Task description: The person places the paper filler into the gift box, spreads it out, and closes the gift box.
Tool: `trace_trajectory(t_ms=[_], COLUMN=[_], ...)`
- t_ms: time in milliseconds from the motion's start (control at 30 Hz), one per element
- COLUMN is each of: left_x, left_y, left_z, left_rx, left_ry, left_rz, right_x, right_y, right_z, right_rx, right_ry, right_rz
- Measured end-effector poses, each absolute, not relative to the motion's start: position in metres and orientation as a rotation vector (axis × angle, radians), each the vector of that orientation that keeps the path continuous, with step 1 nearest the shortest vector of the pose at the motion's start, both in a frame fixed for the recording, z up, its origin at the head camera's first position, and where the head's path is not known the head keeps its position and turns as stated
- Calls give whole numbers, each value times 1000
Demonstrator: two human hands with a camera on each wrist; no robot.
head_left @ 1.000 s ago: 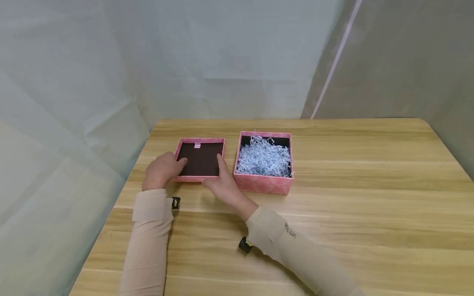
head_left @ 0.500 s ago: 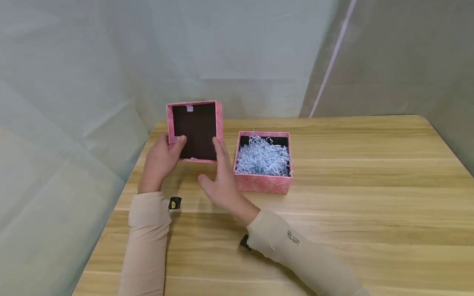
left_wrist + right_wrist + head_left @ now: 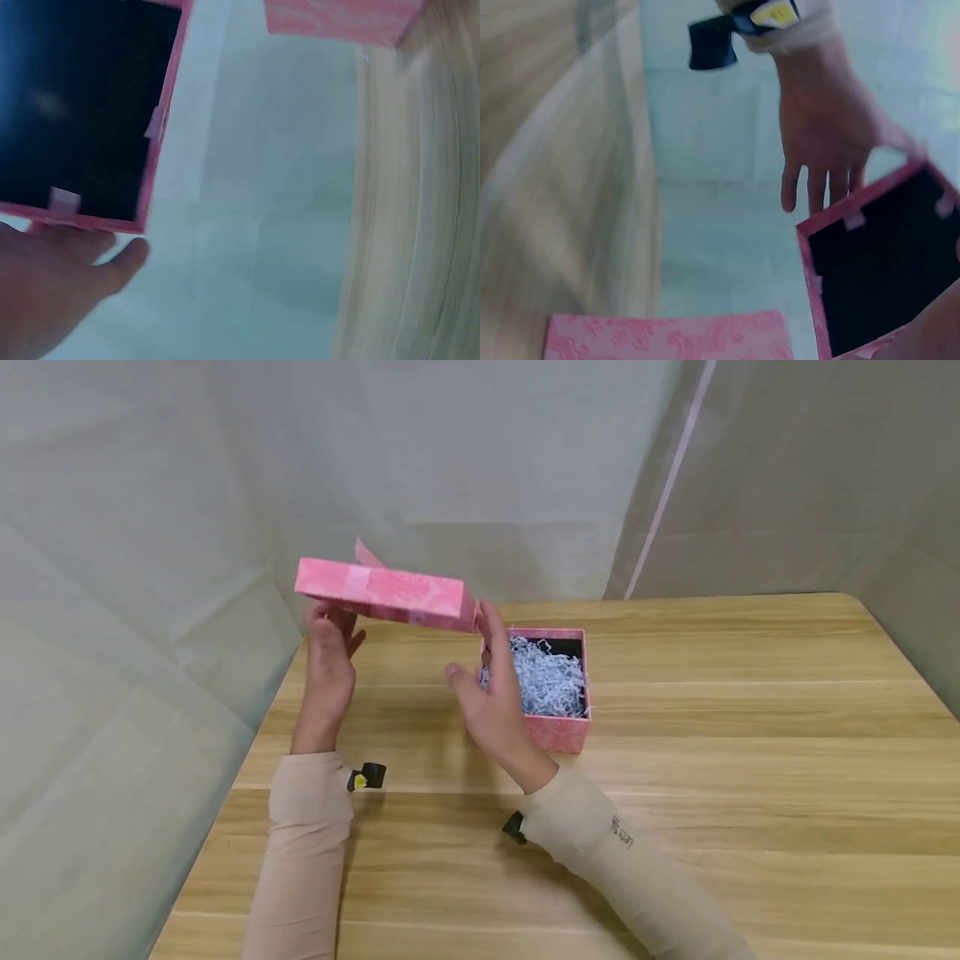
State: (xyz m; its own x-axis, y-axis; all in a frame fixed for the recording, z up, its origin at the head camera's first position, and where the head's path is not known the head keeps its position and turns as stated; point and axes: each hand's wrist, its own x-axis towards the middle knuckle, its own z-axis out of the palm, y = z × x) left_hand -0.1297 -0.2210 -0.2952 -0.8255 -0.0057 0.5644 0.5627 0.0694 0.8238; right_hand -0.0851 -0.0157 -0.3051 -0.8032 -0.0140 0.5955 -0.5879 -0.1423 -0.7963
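A pink box lid (image 3: 382, 593) with a dark lining (image 3: 82, 97) is raised above the table, its outside turned toward the head camera. My left hand (image 3: 326, 681) holds it by the left end from below; in the right wrist view that hand's (image 3: 829, 112) thumb meets the lid's corner and its other fingers extend straight. On the lid's right side rest the fingers of my right hand (image 3: 495, 702), with the thumb standing apart. A pink ribbon end (image 3: 367, 554) pokes up behind the lid. Behind my right hand stands the pink box (image 3: 555, 735), full of pale blue shredded paper (image 3: 551, 681).
The wooden table (image 3: 712, 760) extends to the right and toward me. Pale cloth sheeting (image 3: 112, 568) hangs behind it and on the left. Small black devices (image 3: 367, 777) are strapped at both wrists.
The lid has risen from the table and tipped over, so its lining no longer faces the head camera. Both hands rose with it, the right shifting rightward. The box has stayed put.
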Motion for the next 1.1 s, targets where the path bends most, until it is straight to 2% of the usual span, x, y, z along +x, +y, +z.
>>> trace_trajectory(t_ms=[200,533,767,1100], left_x=[-128,-120,-117,-118], left_y=[-214,-211,-178,-138], left_z=[-288,-282,-282,-286], left_rx=[-730,-806,-800,-763], left_ry=[-1674,-1889,-1832,-1729], left_rz=[-1991,-1941,-1879,-1737], right_x=[-91,-97,-96,-95], right_y=[1,22,24,46], right_z=[-297,-290,-293,-292], right_rx=[667,762,793,833], right_ry=[-1589,-1555,-1717,-1604], right_rz=[2185,2102,1900,1900])
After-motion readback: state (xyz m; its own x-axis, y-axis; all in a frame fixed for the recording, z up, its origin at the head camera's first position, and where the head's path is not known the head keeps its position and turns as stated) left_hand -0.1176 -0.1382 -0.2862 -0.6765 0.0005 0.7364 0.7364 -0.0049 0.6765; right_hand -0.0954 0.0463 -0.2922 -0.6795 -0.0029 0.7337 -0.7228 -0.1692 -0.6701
